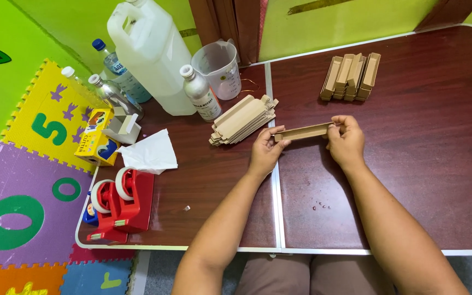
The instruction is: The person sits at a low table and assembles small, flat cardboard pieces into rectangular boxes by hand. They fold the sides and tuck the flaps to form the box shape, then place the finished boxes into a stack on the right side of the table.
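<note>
**Tan card strip held between both hands over bench seam**

Card strip (303, 132): thin, matte tan cardboard, long and narrow, edges folded up into a shallow channel. Long axis runs left to right, right end slightly higher. It is held just above the bench (411, 180), near the centre seam, not resting on the surface.

Left hand (265, 153): fingertips pinch the strip's left end, thumb on top. Right hand (346, 142): fingers curled around the right end, gripping it. Both hands grasp the same strip.

Bench: dark red-brown, glossy wood-grain top with pale metal rim and centre seam; a few small crumbs lie near the right forearm.

Just left of the strip, a fanned pile of flat card pieces (243, 119), same tan stock. Further back right, a row of folded card channels (352, 76) stacked side by side.

Containers: clear plastic measuring jug (219, 68), contents cannot be told; large translucent white jerrycan (151, 52); small silver bottle (200, 93) with white cap; clear bottles behind.

Far left: white tissue (149, 153), yellow carton (97, 143), red tape dispenser (127, 205). Coloured foam mat (23, 180) covers the floor.
</note>
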